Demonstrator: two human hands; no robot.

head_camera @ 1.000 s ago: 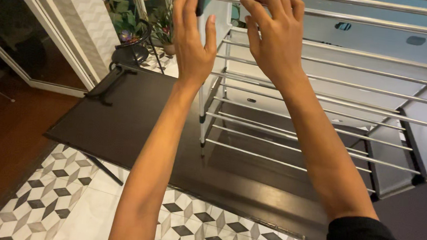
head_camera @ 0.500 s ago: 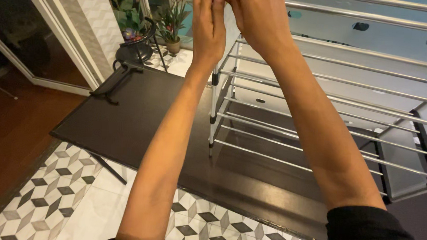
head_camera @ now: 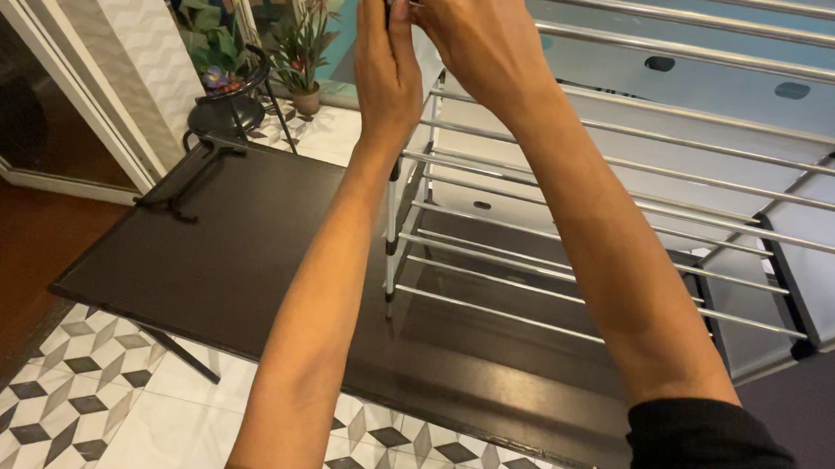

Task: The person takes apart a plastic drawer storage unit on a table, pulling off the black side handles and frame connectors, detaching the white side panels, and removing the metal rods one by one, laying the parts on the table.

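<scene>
- Patterned tile floor [head_camera: 63,406] with grey-and-white diamonds, a dark bench [head_camera: 241,242] across the middle, and potted plants [head_camera: 298,45] by the glass at the back — only the one head view, looking down along both arms.
- On the bench stands a metal drying rack [head_camera: 637,181], silver rails running off to the right, with white panels behind them.
- Left hand [head_camera: 388,61] is up at the rack's top left corner, fingers curled shut around a thin dark upright piece at the frame's top edge. What exactly that piece is, I can't tell; it's cut off by the top of the view.
- Right hand [head_camera: 480,38] is right beside it, touching the left, grip pinched closed on the same spot.
- Progress-wise: the rack looks mostly spread out and standing — both hands are busy at that corner, so I'd guess this joint isn't sorted yet. Nothing hangs on the rails.
</scene>
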